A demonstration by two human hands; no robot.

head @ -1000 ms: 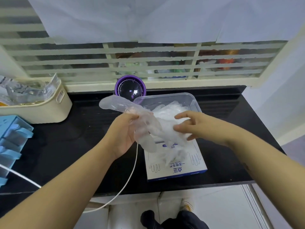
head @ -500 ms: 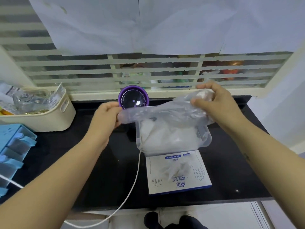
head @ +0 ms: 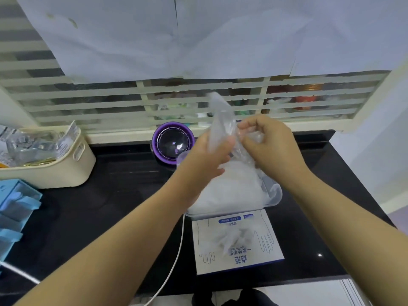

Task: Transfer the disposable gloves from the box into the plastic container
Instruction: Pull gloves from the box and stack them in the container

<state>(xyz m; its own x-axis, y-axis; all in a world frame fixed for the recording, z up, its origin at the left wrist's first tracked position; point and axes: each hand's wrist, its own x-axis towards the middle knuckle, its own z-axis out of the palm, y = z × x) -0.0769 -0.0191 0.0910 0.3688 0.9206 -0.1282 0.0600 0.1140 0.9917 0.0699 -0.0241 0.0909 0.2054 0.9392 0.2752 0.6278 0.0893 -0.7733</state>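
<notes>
A clear disposable glove (head: pixel 221 122) is held up between both hands above the plastic container (head: pixel 276 195). My left hand (head: pixel 209 155) grips its lower part, and one end sticks up past my fingers. My right hand (head: pixel 267 144) pinches the bunched other end close beside the left hand. The container is clear and holds a white heap of gloves (head: pixel 229 191). The white and blue glove box (head: pixel 237 241) lies flat on the black counter just in front of the container, with gloves bulging from its opening.
A purple round device (head: pixel 173 140) stands behind the container by the window ledge. A cream basket (head: pixel 66 166) of packets sits at the left, with a blue organiser (head: pixel 15 208) at the left edge. A white cable (head: pixel 176 257) runs over the counter's front edge.
The glove was stretched wide between my hands over the container. Now both hands have come together above it, and the glove is folded upright between them.
</notes>
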